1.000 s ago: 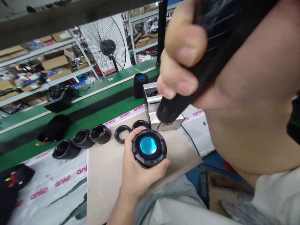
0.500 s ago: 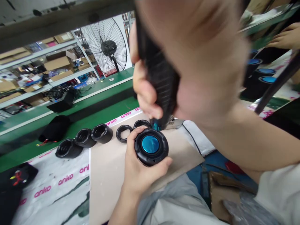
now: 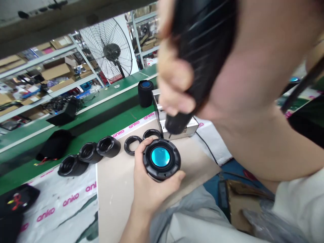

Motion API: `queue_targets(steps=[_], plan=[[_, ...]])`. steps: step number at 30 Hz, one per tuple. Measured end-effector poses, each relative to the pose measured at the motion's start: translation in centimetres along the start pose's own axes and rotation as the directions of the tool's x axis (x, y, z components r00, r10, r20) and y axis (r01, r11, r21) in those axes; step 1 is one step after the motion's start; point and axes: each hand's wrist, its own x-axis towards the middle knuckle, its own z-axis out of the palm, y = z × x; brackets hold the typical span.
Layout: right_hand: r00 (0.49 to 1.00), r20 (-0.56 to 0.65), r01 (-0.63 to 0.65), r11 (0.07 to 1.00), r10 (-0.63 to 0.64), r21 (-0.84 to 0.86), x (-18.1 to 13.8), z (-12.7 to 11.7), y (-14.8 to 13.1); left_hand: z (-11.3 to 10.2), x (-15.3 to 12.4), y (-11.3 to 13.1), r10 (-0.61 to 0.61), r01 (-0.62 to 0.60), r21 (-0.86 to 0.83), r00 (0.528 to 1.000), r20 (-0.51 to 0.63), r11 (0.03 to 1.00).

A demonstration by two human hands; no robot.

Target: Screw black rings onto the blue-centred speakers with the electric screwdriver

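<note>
My left hand point(image 3: 149, 190) is wrapped round a black round speaker point(image 3: 160, 157) with a shiny blue centre, its face turned up. My right hand point(image 3: 233, 94) grips a black electric screwdriver point(image 3: 202, 57), blurred in part. The screwdriver's thin bit points down just above the far rim of the speaker; whether it touches cannot be made out. Just beyond the speaker, two black rings point(image 3: 133, 145) lie on the beige board point(image 3: 113, 195). Left of them stand several black hollow cylinders point(image 3: 108, 146) in a row.
A silvery metal box point(image 3: 186, 130) with a cable sits behind the screwdriver. A black cylinder with a blue top point(image 3: 146, 92) stands on the green bench point(image 3: 96, 121). Black wired parts point(image 3: 19, 199) lie at left. Beyond are a large fan point(image 3: 111, 52) and loaded shelves point(image 3: 37, 60).
My right hand has lifted the screwdriver up and right, off the speaker's far rim, uncovering the metal box and the blue-topped cylinder. My left hand still holds the speaker in nearly the same place.
</note>
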Motion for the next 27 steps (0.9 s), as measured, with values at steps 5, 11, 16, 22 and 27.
queue_targets(steps=[5, 11, 16, 22, 27], plan=[[0.901, -0.365, 0.178, 0.966, -0.237, -0.189, -0.5, -2.7, 3.7, 0.0, 0.3, 0.3, -0.03, 0.03, -0.02, 0.999, 0.017, 0.999], [0.924, -0.382, -0.054, 0.986, -0.011, -0.159, -1.2, -4.6, 7.4, -0.2, 0.5, 0.7, -0.02, 0.021, -0.042, 0.999, 0.034, 0.999], [0.933, -0.356, -0.097, 0.992, 0.06, -0.086, -1.5, -4.7, 6.9, -0.3, 0.6, 0.6, -0.03, 0.032, -0.046, 0.999, 0.045, 0.998], [0.922, -0.382, 0.02, 0.995, -0.056, -0.099, -0.5, -1.5, 1.0, -0.3, 1.1, 0.7, -0.071, 0.074, -0.061, 0.995, 0.063, 0.995], [0.962, -0.272, -0.047, 0.995, 0.023, -0.083, -0.5, 1.7, -2.8, 0.0, 1.6, 1.6, -0.162, 0.167, -0.111, 0.986, 0.049, 0.98]])
